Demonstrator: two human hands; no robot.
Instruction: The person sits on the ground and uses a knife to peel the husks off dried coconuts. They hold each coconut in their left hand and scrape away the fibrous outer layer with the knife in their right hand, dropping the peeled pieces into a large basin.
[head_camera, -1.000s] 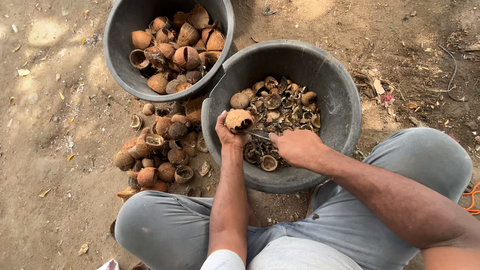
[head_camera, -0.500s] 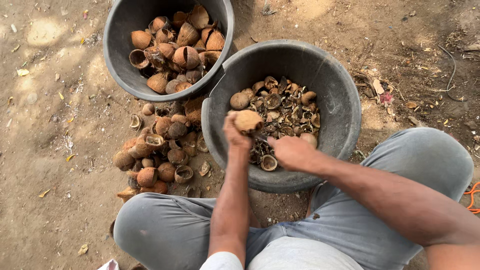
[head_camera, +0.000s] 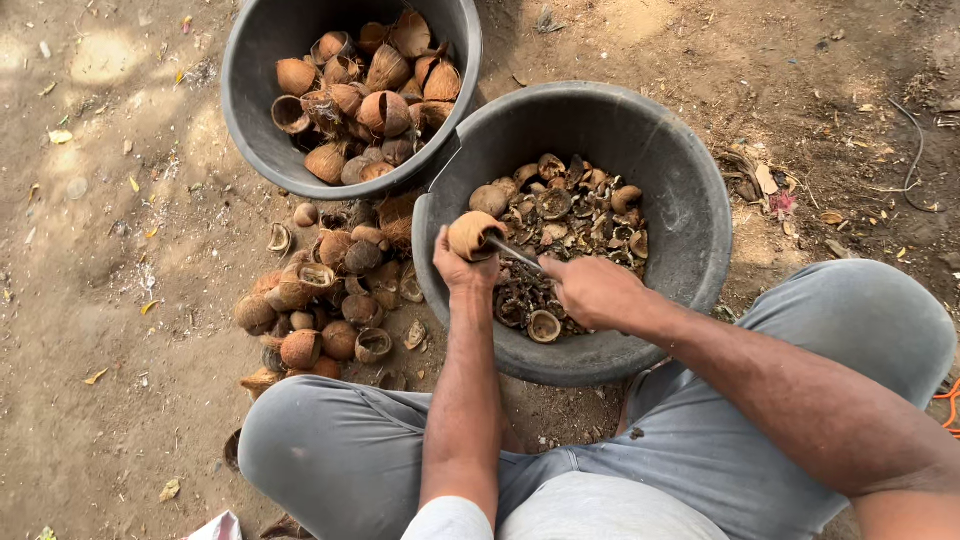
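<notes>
My left hand (head_camera: 458, 266) grips a brown coconut shell half (head_camera: 473, 235) over the near rim of a black tub (head_camera: 690, 190). My right hand (head_camera: 592, 290) is closed on the handle of a thin metal tool (head_camera: 512, 252) whose tip goes into the shell. Both hands hover above the tub, which holds several small shell pieces (head_camera: 560, 215) and scraped bits.
A second black tub (head_camera: 248, 110) at the back left holds several coconut shell halves (head_camera: 365, 95). A pile of shells (head_camera: 325, 300) lies on the dirt between that tub and my left knee (head_camera: 320, 440). My grey-trousered legs flank the near tub. Dry leaves dot the bare ground.
My left hand has turned and shifted the shell slightly left near the rim. My right hand, which had dipped low in the tub, now drives the tool into the shell.
</notes>
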